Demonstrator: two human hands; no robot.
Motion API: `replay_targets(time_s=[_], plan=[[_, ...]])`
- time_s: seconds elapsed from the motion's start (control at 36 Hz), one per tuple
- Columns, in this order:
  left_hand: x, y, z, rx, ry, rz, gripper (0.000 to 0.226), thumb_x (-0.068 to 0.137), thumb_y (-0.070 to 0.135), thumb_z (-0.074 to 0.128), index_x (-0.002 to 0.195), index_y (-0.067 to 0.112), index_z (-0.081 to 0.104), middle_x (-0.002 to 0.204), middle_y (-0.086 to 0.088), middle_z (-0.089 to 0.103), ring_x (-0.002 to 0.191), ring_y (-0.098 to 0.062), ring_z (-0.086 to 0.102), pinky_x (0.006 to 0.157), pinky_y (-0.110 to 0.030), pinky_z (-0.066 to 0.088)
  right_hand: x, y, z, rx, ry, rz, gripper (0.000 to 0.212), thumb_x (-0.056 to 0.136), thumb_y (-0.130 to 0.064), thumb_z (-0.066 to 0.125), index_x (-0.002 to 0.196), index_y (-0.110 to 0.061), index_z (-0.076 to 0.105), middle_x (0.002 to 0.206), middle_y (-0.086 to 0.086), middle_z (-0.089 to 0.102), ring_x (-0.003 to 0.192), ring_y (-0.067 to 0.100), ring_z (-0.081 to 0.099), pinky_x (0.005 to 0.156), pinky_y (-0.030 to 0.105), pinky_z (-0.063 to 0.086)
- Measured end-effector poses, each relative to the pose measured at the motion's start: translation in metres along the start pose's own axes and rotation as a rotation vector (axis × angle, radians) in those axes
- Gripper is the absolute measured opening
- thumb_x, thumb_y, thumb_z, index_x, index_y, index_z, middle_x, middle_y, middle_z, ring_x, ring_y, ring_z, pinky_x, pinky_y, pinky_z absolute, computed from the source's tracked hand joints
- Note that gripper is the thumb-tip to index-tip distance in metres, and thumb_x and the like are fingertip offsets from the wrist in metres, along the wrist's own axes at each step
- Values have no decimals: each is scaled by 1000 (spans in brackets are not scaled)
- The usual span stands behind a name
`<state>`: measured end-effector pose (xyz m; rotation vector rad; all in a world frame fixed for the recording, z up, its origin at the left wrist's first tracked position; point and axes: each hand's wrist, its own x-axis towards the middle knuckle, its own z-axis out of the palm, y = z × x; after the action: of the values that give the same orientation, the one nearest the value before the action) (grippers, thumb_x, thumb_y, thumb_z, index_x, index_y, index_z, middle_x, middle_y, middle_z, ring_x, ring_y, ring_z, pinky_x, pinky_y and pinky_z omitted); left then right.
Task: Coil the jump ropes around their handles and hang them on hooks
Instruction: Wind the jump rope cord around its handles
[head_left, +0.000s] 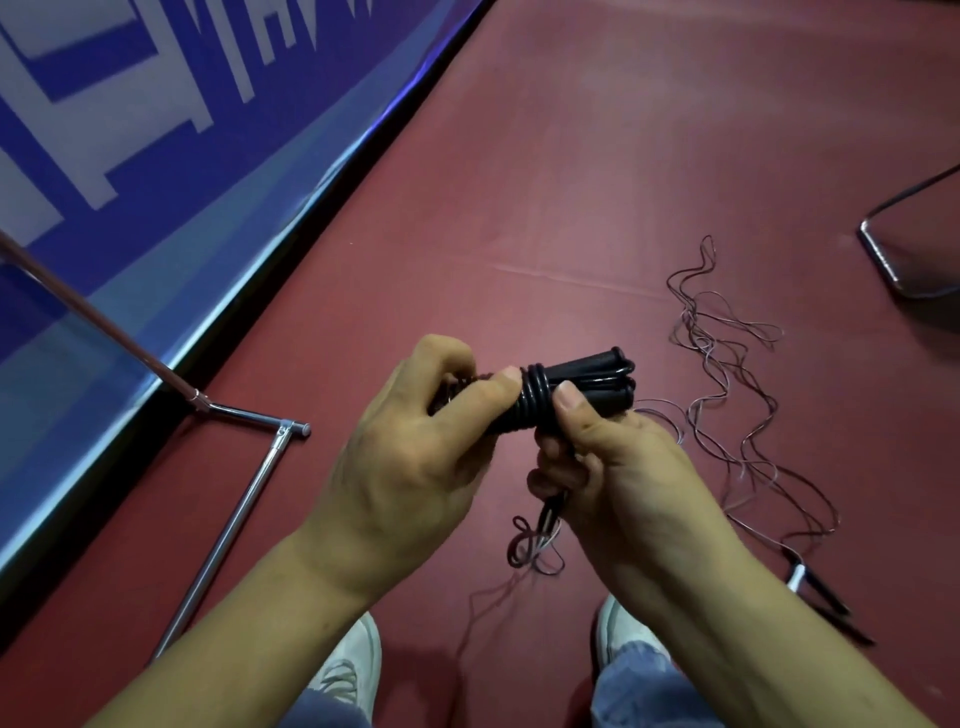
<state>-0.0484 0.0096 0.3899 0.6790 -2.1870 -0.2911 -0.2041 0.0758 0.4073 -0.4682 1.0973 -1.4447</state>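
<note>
A pair of black jump-rope handles (587, 382) lies side by side in front of me, with several turns of black rope (535, 397) wound round their middle. My left hand (415, 457) grips the left end of the bundle, thumb against the coil. My right hand (618, 467) holds the bundle from below, thumb on top, and its lower fingers pinch a strand that hangs down to a loose loop (530, 545). A second thin rope (727, 374) lies tangled on the floor to the right, its black handles (821, 592) near my right forearm.
The floor (571, 182) is dark red matting. A chrome rack foot and pole (234, 499) stand at the left beside a blue banner (156, 130). A metal chair leg (883, 249) is at the upper right. My white shoes (358, 660) are below.
</note>
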Motion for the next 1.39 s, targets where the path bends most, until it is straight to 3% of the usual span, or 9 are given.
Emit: replay_targets(time_s=[0.11,0.25,0.39,0.5,0.64,0.81,0.94,1.28,1.39], plan=[[2,7,-8,-275,-76,-182,31,86,30,72,109,10,69,106,-6,58,91,-19,61,77,-23,49,5,-2,-11,-182,10,-127,12,83,-26,77,82,-14,73,64,0,45,58,12,35,61,34,30],[12,10,-18,-751,-232,-752,40,83,39,73,119,29,59,110,-5,67,70,-30,74,56,-30,54,4,1,-15,-309,-47,-223,37,83,-26,69,95,9,65,70,8,54,62,20,44,63,43,32],[17,14,-29,-747,-405,-654,66,81,37,76,139,53,50,95,-9,74,61,-21,68,53,-31,54,2,-4,-18,-285,-124,-202,31,86,-25,70,100,3,70,79,22,63,69,31,51,67,44,41],[18,29,-29,-717,-341,-521,79,70,29,89,140,36,55,111,19,73,99,3,68,84,-11,50,1,-8,-18,-260,-155,-164,61,78,-40,82,98,13,60,80,28,56,69,32,47,67,47,41],[18,39,-28,-556,-237,-590,61,67,20,95,119,31,65,94,11,72,78,-4,70,67,-11,50,2,-9,-20,-246,-187,-121,71,75,-45,82,100,17,58,76,25,55,69,27,47,63,39,40],[18,35,-25,-620,-221,-614,33,71,23,83,99,21,66,85,-2,70,68,-15,67,58,-25,52,-3,-19,-17,-327,-263,-48,16,84,-27,72,80,-11,70,76,18,54,61,22,46,57,30,44],[19,35,-25,-599,-220,-570,55,73,22,82,124,34,62,92,-2,73,77,-19,72,64,-25,57,-2,-25,-14,-327,-288,7,27,86,-27,70,87,0,64,73,13,51,56,13,44,56,30,43],[14,36,-16,-586,-272,-589,39,74,22,87,103,21,61,80,-1,69,57,-5,58,53,-18,46,-4,-28,-21,-394,-250,101,25,80,-25,71,87,-2,65,71,10,53,54,11,45,55,28,40],[10,28,-16,-662,-373,-678,39,72,48,79,105,38,61,91,1,68,66,-7,64,59,-24,52,-2,-29,-20,-454,-213,72,22,77,-27,74,75,-8,64,66,7,51,56,13,43,58,30,38]])
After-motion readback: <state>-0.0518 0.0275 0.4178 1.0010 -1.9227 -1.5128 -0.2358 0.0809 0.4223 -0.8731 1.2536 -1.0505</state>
